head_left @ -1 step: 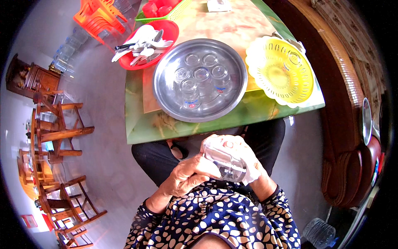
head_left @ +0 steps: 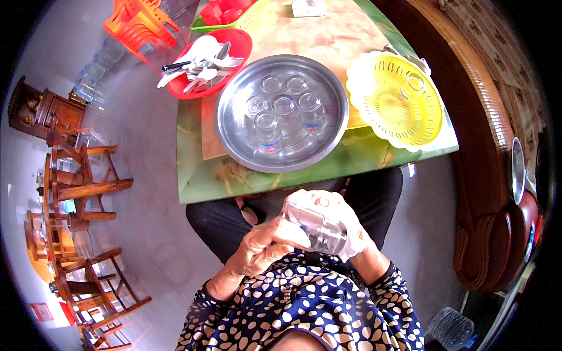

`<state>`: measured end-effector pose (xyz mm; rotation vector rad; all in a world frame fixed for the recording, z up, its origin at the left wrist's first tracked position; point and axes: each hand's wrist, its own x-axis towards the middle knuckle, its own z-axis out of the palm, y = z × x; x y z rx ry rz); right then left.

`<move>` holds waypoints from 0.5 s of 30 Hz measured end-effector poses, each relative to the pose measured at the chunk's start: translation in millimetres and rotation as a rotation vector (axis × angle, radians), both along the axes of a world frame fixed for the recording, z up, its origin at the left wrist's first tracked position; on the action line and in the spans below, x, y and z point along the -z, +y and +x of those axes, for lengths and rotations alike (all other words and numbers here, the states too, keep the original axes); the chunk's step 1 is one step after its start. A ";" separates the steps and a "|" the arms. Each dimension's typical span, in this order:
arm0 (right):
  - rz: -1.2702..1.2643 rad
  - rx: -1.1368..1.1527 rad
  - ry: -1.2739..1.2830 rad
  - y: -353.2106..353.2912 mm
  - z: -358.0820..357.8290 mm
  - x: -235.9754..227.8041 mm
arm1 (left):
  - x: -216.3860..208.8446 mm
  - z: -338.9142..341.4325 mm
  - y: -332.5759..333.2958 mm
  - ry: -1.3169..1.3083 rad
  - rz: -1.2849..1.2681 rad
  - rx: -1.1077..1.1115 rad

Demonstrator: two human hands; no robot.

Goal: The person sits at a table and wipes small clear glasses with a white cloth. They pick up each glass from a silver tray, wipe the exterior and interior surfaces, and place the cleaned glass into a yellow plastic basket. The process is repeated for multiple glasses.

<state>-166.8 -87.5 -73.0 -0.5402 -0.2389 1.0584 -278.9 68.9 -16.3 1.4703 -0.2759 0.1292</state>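
Note:
Over my lap, just below the table edge, I hold a clear drinking glass [head_left: 324, 238] on its side. My left hand [head_left: 267, 241] is closed on the glass from the left, thumb and fingers against it. My right hand [head_left: 328, 205] wraps the far and right side with a white cloth [head_left: 353, 238] pressed on the glass. The cloth partly hides the right fingers. In front of me on the table is a round steel tray [head_left: 234, 143] with several clear glasses [head_left: 284, 104], some bearing small red and blue labels.
Left of the tray, a red bowl [head_left: 243, 44] holds spoons and other utensils. Behind it stands a green basket [head_left: 252, 16] with red cups. A yellow colander [head_left: 389, 105] with a glass inside sits at the table's right. Wooden chairs [head_left: 88, 190] are at left, a large water bottle [head_left: 449, 329] at lower right.
The glass and cloth have shifted slightly in my hands, baring more of the glass's side. Both hands keep nearly the same place, and the table things have not moved.

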 end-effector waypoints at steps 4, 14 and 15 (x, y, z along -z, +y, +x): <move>-0.041 0.110 0.330 11.5 -17.3 -15.7 | 12.3 1.5 -3.5 0.036 -0.064 -0.191; -0.359 0.626 -0.385 -10.0 -28.1 -42.2 | 12.7 5.7 2.4 -0.051 0.069 -0.507; -0.352 0.749 -0.677 -12.3 -21.2 -44.0 | 10.2 4.3 1.0 -0.035 0.101 -0.508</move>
